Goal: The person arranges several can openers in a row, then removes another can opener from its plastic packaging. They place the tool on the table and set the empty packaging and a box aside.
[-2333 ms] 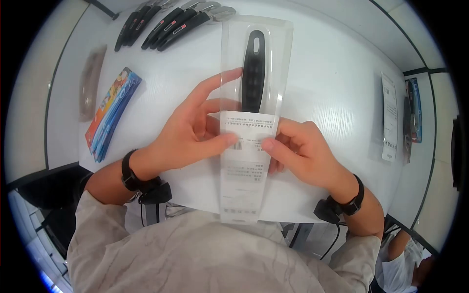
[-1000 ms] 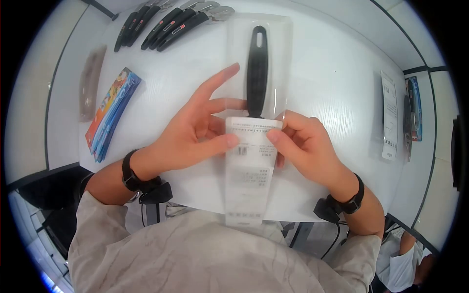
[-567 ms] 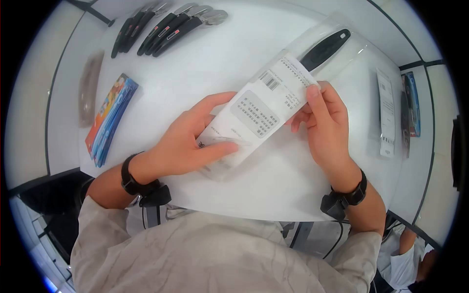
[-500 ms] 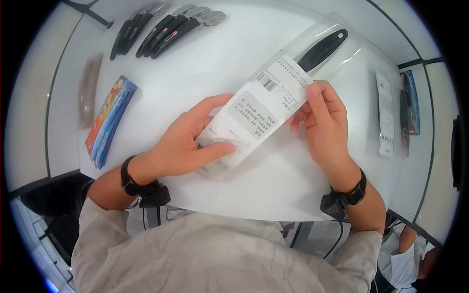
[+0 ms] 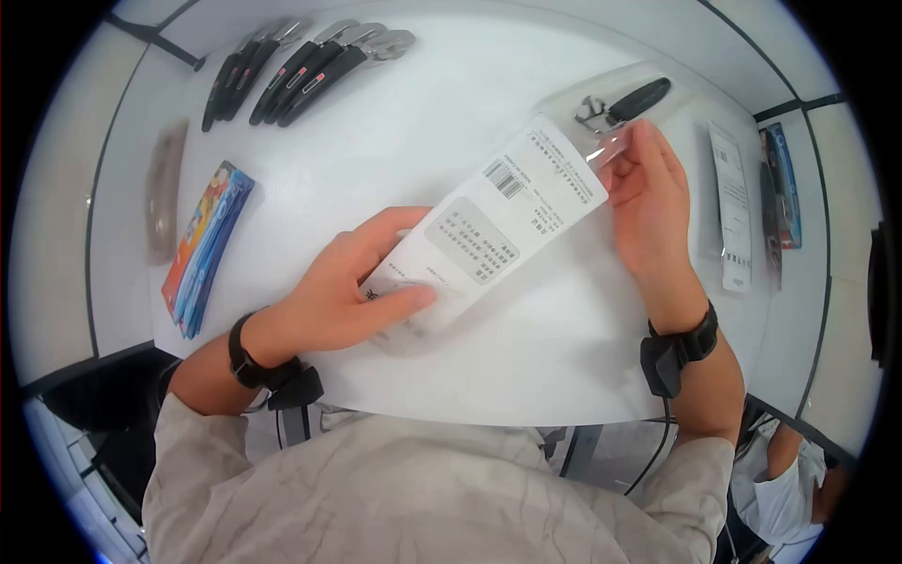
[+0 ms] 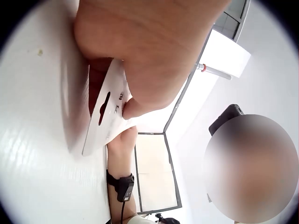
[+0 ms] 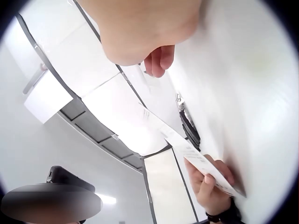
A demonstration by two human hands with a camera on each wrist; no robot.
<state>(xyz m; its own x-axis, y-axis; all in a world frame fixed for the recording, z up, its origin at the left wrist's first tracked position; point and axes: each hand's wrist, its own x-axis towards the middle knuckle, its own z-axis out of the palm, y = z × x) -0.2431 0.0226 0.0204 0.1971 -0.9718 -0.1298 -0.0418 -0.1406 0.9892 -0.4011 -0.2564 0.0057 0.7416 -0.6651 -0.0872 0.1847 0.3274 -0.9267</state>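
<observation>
Gripping the lower end of the printed card (image 5: 503, 211) with the left hand (image 5: 324, 296) and seemingly pinching clear plastic (image 5: 610, 150) with the right hand (image 5: 648, 202), the person (image 5: 432, 498) looks midway, the black-handled tool (image 5: 639, 100) beyond the card's top, apparently free of it but perhaps not of the plastic.

Office-like booth: partitions (image 5: 122, 273), white table (image 5: 536, 367)

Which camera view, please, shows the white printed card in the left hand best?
The head view: the white printed card faces the camera, its barcode and grey text panel plain. The left wrist view shows mainly the slotted end, held in the left hand; the right wrist view shows the card foreshortened.
</observation>
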